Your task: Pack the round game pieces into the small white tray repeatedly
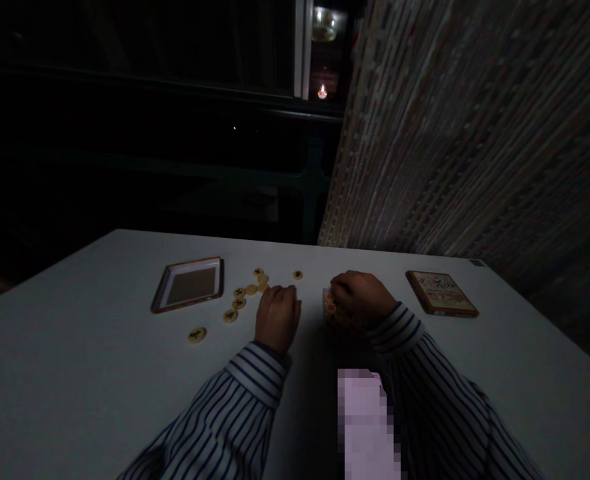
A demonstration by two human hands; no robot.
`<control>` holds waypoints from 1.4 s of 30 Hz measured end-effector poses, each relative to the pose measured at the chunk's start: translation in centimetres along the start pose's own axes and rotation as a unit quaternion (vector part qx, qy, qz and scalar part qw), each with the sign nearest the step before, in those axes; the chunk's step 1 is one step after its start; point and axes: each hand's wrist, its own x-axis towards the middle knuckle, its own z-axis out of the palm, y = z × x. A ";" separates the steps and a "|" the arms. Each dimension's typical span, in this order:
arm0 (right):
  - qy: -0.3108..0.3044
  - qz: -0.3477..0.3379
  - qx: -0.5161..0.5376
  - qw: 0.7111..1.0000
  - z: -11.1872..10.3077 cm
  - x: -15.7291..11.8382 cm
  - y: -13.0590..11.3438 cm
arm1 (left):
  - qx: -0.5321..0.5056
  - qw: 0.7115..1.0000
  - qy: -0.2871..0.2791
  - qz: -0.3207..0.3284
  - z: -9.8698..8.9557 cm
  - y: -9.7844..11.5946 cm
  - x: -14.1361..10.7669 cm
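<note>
Several round wooden pieces (239, 303), some with dark characters on top, lie scattered left of the middle of the white table. My left hand (277, 319) rests with bent fingers at the right edge of these pieces; its fingertips are hidden, so what it may hold does not show. One more piece (298, 275) lies just beyond it. My right hand (363, 295) is closed at the top of a patterned box (335, 315) with red and yellow marks. That hand and its sleeve cover part of the box.
An open shallow tray (193, 284) lies at the left on the white table (75, 333). A flat printed box (441, 293) is at the right. A blurred pink rectangle (369, 427) shows near me. A string curtain (425, 133) hangs behind.
</note>
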 end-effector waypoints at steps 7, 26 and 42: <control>-0.003 0.000 -0.007 1.000 -0.1 0.0 -0.2 | -0.020 1.000 -0.001 0.002 0.0 0.0 0.0; 0.001 0.005 0.013 1.000 -0.5 -0.5 -0.1 | -0.107 0.993 0.041 0.003 0.2 0.3 0.0; 0.009 0.009 0.138 0.990 -0.7 -1.7 0.2 | -0.297 0.949 0.068 -0.075 -0.9 3.0 -0.6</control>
